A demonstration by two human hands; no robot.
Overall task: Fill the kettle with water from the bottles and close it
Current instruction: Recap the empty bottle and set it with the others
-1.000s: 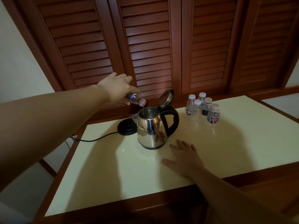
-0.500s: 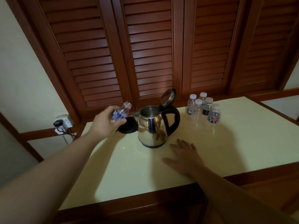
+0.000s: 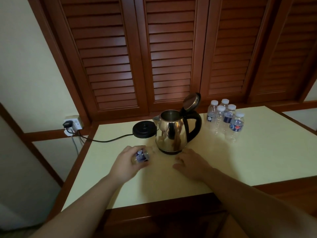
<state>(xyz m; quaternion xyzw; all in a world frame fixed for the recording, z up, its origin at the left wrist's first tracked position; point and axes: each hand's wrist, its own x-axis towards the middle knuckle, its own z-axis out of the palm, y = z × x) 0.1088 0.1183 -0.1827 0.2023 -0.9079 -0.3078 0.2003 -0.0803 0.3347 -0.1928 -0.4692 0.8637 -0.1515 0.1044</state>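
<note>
A steel kettle [image 3: 171,133] with a black handle stands on the cream table [image 3: 240,160], its lid [image 3: 191,101] hinged up and open. My left hand [image 3: 125,164] grips a small clear bottle [image 3: 141,155] with a blue label, low over the table left of the kettle. My right hand [image 3: 190,163] rests flat on the table just in front of the kettle. Several capped water bottles [image 3: 226,117] stand grouped to the kettle's right.
The black kettle base [image 3: 145,129] sits behind and left of the kettle, its cord [image 3: 106,140] running to a wall socket [image 3: 72,125]. Louvred wooden doors [image 3: 171,57] rise behind the table. The table's wooden front edge [image 3: 171,205] is near me.
My left hand has brought the bottle away from above the kettle's mouth, down and toward me, to just over the table. My right hand stayed flat on the table.
</note>
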